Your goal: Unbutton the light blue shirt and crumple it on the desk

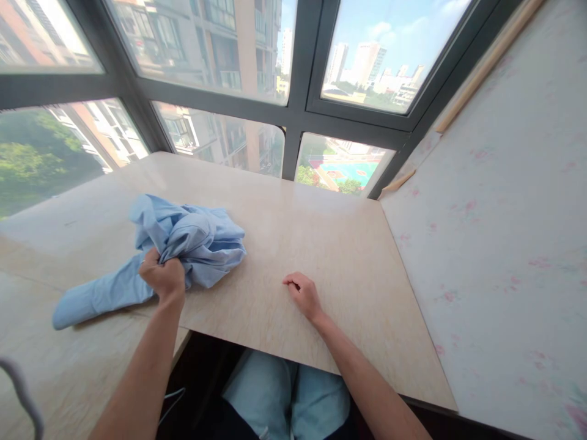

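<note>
A crumpled light blue garment (pixel 206 238), which looks like a long-sleeved shirt, lies bunched on the left part of the tabletop. One sleeve (pixel 103 299) stretches out flat toward the lower left. My left hand (pixel 162 275) is closed around a gathered fold of the cloth at its near side. To the right, my right hand (pixel 303 293) rests on the tabletop with its fingers curled in and nothing visible in them. It is well apart from the garment.
The beige marbled tabletop (pixel 275 226) runs up to dark-framed windows (pixel 298 116). A floral-papered wall (pixel 495 244) bounds the right side. At the lower left edge a grey cable (pixel 21 391) curves in. My legs (pixel 284 391) are under the table's front edge.
</note>
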The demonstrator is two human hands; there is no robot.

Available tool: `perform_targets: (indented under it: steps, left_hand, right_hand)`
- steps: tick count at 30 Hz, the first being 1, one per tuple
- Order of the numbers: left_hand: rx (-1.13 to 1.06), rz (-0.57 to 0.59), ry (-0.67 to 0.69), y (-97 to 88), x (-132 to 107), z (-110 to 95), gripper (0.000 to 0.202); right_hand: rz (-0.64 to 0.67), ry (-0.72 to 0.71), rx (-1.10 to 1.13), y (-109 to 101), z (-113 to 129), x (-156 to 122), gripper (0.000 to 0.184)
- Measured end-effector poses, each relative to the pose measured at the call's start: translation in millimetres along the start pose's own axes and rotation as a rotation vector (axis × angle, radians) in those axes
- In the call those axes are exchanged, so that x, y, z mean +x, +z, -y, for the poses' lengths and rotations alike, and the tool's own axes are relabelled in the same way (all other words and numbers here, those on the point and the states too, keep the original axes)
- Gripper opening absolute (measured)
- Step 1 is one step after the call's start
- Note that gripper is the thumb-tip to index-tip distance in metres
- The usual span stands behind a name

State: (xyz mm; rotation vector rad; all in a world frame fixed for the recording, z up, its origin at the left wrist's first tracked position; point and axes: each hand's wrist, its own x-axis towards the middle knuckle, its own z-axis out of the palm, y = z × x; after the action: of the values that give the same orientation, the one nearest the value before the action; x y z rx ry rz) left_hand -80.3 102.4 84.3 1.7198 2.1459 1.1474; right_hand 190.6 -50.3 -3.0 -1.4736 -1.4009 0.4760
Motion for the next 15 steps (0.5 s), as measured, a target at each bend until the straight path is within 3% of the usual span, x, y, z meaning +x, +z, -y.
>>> perform_targets:
  steps: [3,5,7,11,14,15]
  left_hand:
    - [-0.061,-0.259,0.117,-10.7,-1,-7,0.021]
    - [-0.032,-0.286,0.113,-16.6,-2,-11,0.024]
    - [0.037,-0.183,0.034,-19.8,-4,-15,0.034]
    - [0.167,0.179,-0.043,-23.6,-29,-25,0.082]
    - [0.076,0.319,0.124,-41.8,-77,-24,0.088]
    - [0.005,0.421,0.216,-53.1,-96,-21,0.083]
  right_hand:
    - [0.007,0.005,-0.005,-1,2,0,0.024]
    - [0.015,0.013,-0.011,-1,3,0,0.024]
    - [0.021,0.025,-0.005,-1,5,1,0.025]
    - [0.026,0.083,0.121,-4,7,-4,0.024]
    - [-0.013,0.180,0.272,-18,15,-17,0.020]
    - [-0.038,0.208,0.308,-27,21,-23,0.019]
